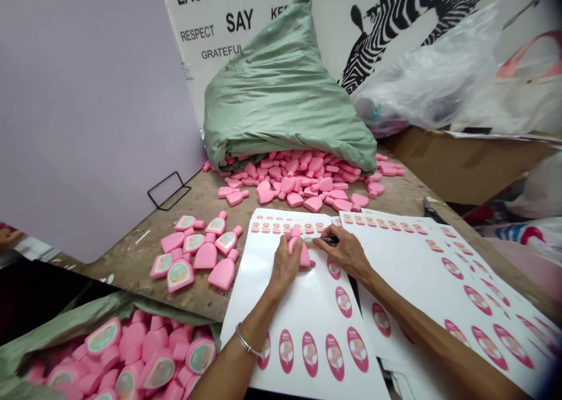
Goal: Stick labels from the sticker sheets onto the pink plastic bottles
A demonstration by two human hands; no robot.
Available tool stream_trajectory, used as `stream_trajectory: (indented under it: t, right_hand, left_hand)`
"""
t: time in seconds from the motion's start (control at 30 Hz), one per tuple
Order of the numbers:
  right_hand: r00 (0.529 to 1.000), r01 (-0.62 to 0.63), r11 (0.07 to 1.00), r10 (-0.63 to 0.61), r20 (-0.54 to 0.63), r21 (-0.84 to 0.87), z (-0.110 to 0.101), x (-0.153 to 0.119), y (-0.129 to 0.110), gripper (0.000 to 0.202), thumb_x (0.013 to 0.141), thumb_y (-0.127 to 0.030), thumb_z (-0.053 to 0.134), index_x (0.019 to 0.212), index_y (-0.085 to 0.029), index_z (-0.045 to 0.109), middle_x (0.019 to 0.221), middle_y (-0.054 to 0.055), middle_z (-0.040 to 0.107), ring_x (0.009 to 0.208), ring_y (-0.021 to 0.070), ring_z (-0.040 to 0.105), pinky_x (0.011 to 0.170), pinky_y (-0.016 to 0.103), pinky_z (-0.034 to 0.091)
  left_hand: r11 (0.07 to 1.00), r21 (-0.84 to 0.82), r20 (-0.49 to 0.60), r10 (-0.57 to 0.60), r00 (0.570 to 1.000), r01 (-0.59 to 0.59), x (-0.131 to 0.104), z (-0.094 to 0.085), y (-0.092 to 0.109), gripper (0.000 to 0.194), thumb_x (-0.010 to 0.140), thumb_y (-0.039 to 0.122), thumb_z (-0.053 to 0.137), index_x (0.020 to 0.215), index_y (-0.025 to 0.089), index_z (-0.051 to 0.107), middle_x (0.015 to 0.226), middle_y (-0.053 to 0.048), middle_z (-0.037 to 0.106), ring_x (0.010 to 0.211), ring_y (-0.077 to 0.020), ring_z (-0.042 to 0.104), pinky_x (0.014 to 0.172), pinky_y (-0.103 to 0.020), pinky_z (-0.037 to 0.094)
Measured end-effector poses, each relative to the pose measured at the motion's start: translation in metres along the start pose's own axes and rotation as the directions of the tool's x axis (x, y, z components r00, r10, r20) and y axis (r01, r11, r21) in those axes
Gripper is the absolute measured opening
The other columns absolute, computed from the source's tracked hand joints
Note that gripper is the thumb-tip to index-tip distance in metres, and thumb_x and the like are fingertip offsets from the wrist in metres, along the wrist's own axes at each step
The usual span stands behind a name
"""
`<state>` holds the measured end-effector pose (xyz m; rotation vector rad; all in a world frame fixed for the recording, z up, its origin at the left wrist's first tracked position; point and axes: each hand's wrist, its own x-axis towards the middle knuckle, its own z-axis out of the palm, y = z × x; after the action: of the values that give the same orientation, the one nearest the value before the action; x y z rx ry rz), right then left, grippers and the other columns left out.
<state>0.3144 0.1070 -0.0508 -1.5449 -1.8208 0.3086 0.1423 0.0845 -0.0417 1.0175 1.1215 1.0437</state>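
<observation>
Gripping pink bottle [302, 256] w/ L hand [285, 260], closed round its sides, just over white sticker sheet [290, 300]. Pointing capped neck away from wearer, twd green sack [281, 95], w/ base nearer; long axis fore-aft, leaning slightly L. Pinching slim dark pen-like tool [332, 239] w/ R hand [346, 250], tip aimed L at bottle; can't tell if touching. Looks like smooth plastic, flat rounded body, narrow neck. Beneath: glossy flat paper w/ pink ovals; more sticker sheets [404, 253] at R. At L: small bottle group [180, 275], some w/ pale-green labels. Farther: loose bottle pile [302, 183] under wrinkled fabric-like sack, on scuffed brown tabletop [197, 207].
</observation>
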Motion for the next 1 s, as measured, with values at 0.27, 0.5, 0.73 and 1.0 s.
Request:
stream_trajectory:
  t: [0.27,0.5,0.73,1.0]
  right_hand:
    - [0.97,-0.235,0.917,0.241,0.019,0.323,-0.03,-0.012,-0.019,0.037,0.075,-0.054,0.061,0.08,-0.018,0.064,0.068,-0.001,0.062,0.061,0.013,0.053,0.059,0.026,0.042]
    - [0.955,-0.291,0.837,0.221,0.2,0.464,-0.03,-0.031,-0.058,0.043,0.074,-0.054,0.062,0.094,-0.019,0.073,0.089,0.004,0.072,0.085,0.0231,0.064,0.077,0.033,0.05]
    - [0.96,-0.276,0.838,0.214,0.183,0.471,-0.041,-0.035,-0.08,0.038,0.075,-0.051,0.063,0.089,-0.018,0.074,0.088,0.004,0.072,0.082,0.0221,0.065,0.076,0.032,0.051]
    - [0.973,-0.228,0.868,0.193,0.123,0.442,-0.033,-0.037,-0.076,0.036,0.075,-0.051,0.063,0.088,-0.018,0.073,0.084,0.005,0.072,0.076,0.022,0.064,0.069,0.032,0.051]
  left_hand:
    - [0.99,-0.142,0.013,-0.01,1.0,0.011,-0.002,0.0,0.003,0.05,0.08,0.059,0.052,0.103,0.015,0.05,0.09,-0.007,0.058,0.058,-0.0149,0.065,0.056,-0.031,0.057]
    - [0.91,-0.404,0.141,-0.044,0.989,0.098,-0.026,0.005,0.025,0.054,0.086,0.058,0.042,0.102,0.01,0.062,0.091,-0.013,0.068,0.075,-0.021,0.067,0.064,-0.034,0.058]
    - [0.894,-0.438,0.142,-0.04,0.989,0.099,-0.035,0.005,0.034,0.051,0.088,0.055,0.042,0.099,0.01,0.063,0.09,-0.012,0.07,0.077,-0.0219,0.068,0.068,-0.036,0.058]
    - [0.891,-0.44,0.206,-0.02,0.978,0.111,-0.039,0.002,0.039,0.049,0.085,0.056,0.046,0.098,0.011,0.061,0.091,-0.011,0.067,0.083,-0.0225,0.066,0.074,-0.039,0.057]
